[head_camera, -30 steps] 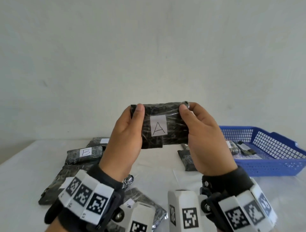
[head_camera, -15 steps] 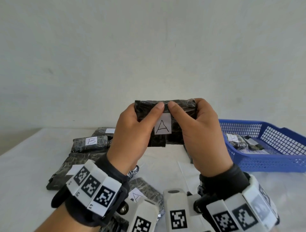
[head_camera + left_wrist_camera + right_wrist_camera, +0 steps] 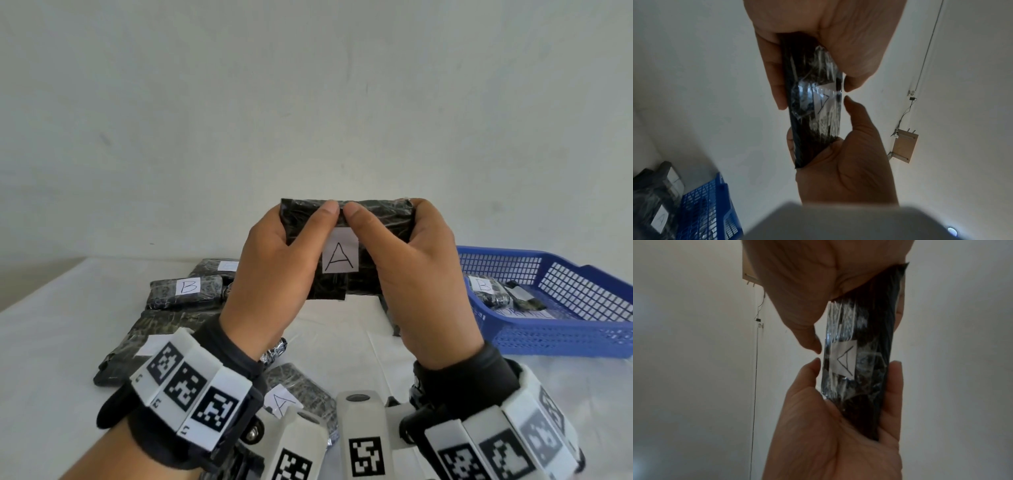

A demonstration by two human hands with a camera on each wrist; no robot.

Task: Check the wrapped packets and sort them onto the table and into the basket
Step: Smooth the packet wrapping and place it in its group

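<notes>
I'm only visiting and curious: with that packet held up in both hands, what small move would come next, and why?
Probably lower the A packet to the table beside the A-labelled packet lying there. The left hand and right hand grip its ends with the label facing the person, so checking looks done. The one label readable in the blue basket is a B, though that is a guess.

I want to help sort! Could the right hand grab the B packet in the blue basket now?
Probably not yet. The right hand and the left hand both grip the A packet. The B packet in the blue basket lies uncovered nearby, though.
</notes>
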